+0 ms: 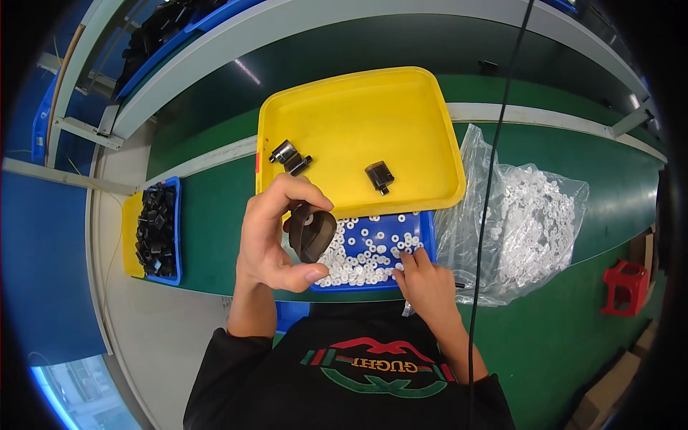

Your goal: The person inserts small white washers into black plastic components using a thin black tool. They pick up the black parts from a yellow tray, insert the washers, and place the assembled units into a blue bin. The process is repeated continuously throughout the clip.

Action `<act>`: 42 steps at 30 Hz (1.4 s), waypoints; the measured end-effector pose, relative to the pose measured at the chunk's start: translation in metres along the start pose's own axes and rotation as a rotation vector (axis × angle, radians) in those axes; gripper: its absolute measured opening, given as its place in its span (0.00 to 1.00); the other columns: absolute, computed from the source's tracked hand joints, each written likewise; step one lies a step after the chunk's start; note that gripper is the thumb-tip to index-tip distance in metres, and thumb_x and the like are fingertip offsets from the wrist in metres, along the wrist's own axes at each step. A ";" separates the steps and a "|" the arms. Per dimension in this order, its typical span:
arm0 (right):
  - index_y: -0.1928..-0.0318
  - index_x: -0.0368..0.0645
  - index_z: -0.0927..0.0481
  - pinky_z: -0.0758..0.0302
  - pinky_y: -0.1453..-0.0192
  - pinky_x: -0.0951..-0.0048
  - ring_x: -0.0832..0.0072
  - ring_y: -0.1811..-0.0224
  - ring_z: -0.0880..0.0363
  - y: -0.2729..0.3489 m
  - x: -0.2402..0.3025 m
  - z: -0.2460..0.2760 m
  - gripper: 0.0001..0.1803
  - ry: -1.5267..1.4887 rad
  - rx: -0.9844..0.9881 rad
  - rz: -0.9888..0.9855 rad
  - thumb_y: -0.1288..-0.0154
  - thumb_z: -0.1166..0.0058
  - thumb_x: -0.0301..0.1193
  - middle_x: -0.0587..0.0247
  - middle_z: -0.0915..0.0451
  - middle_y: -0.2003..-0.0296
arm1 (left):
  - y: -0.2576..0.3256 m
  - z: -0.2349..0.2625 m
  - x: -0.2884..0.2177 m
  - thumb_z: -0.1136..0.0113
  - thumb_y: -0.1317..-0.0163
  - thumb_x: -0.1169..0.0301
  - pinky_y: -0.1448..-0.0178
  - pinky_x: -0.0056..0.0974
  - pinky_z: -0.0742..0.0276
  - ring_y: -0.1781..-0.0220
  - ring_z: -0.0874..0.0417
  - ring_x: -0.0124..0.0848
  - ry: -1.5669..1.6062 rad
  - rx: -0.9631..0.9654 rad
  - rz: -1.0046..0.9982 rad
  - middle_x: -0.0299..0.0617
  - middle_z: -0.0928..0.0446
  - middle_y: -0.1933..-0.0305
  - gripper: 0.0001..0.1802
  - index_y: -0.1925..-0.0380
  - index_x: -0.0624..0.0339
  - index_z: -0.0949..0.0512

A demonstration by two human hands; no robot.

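Observation:
My left hand (276,233) holds a dark plastic part (312,233) between thumb and fingers, just above the left end of a blue tray (428,233) filled with several small white rings (365,254). My right hand (426,279) reaches into that tray from the near side, fingertips down among the white rings. Beyond the blue tray lies a yellow tray (344,107) with two small dark parts in it, one (290,156) at the left and one (380,176) near the middle.
A clear plastic bag (530,222) of white rings lies to the right on the green belt (208,215). A blue bin (159,229) of black parts sits at the left on a yellow tray. A red object (625,287) stands far right. A black cable (494,165) hangs down.

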State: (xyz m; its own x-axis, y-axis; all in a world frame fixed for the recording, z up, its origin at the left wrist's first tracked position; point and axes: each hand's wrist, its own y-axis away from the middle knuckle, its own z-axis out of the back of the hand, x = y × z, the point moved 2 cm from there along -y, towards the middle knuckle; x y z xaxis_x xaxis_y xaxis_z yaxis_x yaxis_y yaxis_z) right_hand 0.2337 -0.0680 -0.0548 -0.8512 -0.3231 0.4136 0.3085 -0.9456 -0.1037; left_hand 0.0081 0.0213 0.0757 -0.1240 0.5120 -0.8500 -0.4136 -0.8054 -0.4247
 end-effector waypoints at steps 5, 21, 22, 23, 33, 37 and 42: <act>0.68 0.43 0.22 0.22 0.76 0.66 0.65 0.77 0.19 -0.001 -0.006 -0.011 0.08 0.028 0.021 0.042 0.44 0.38 0.33 0.61 0.27 0.69 | -0.006 -0.001 0.007 0.31 0.57 0.48 0.68 0.26 0.33 0.73 0.26 0.25 0.163 -0.046 0.029 0.39 0.26 0.71 0.35 0.60 0.67 0.28; 0.63 0.46 0.21 0.22 0.73 0.63 0.63 0.75 0.19 -0.007 0.003 -0.001 0.11 0.031 0.069 -0.055 0.48 0.38 0.30 0.62 0.26 0.66 | -0.057 0.015 0.076 0.30 0.49 0.65 0.47 0.39 0.26 0.52 0.22 0.43 -0.576 0.082 0.129 0.46 0.26 0.54 0.25 0.52 0.59 0.26; 0.64 0.47 0.20 0.22 0.74 0.63 0.63 0.76 0.20 -0.007 0.004 -0.003 0.10 0.017 0.026 -0.059 0.49 0.38 0.29 0.63 0.26 0.67 | -0.068 0.022 0.086 0.30 0.48 0.65 0.47 0.40 0.27 0.52 0.22 0.44 -0.603 0.086 0.107 0.47 0.26 0.54 0.25 0.52 0.59 0.26; 0.65 0.49 0.19 0.23 0.75 0.64 0.62 0.77 0.21 -0.007 0.004 -0.002 0.09 0.002 -0.015 -0.063 0.49 0.38 0.28 0.65 0.25 0.68 | -0.080 0.032 0.095 0.30 0.48 0.65 0.46 0.41 0.27 0.51 0.23 0.45 -0.628 0.090 0.085 0.47 0.26 0.54 0.25 0.52 0.59 0.26; 0.61 0.47 0.17 0.19 0.70 0.63 0.60 0.73 0.18 -0.008 -0.010 -0.003 0.10 -0.172 -0.136 -0.161 0.46 0.38 0.28 0.65 0.21 0.63 | -0.223 0.059 0.227 0.29 0.51 0.59 0.43 0.39 0.26 0.49 0.18 0.43 -0.726 0.044 0.392 0.48 0.18 0.52 0.26 0.52 0.59 0.19; 0.63 0.46 0.17 0.19 0.70 0.64 0.61 0.74 0.18 -0.014 -0.010 0.001 0.08 -0.156 -0.154 -0.121 0.46 0.39 0.27 0.65 0.19 0.64 | -0.233 0.060 0.263 0.30 0.46 0.55 0.36 0.39 0.29 0.41 0.23 0.41 -0.661 0.273 0.577 0.47 0.21 0.44 0.28 0.48 0.58 0.21; 0.62 0.46 0.18 0.19 0.71 0.65 0.62 0.73 0.18 -0.016 -0.005 0.000 0.09 -0.131 -0.148 -0.088 0.45 0.39 0.27 0.65 0.19 0.64 | -0.221 0.065 0.269 0.34 0.41 0.51 0.32 0.41 0.33 0.35 0.27 0.43 -0.626 0.360 0.723 0.49 0.27 0.36 0.33 0.40 0.57 0.26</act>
State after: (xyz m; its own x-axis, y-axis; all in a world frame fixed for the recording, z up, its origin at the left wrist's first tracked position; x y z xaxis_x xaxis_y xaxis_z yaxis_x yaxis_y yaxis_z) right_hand 0.2327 -0.0509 -0.0555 -0.8068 -0.2400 0.5399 0.1613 -0.9686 -0.1894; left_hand 0.0077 0.3567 -0.0388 -0.8579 0.0863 -0.5065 -0.2865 -0.8987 0.3321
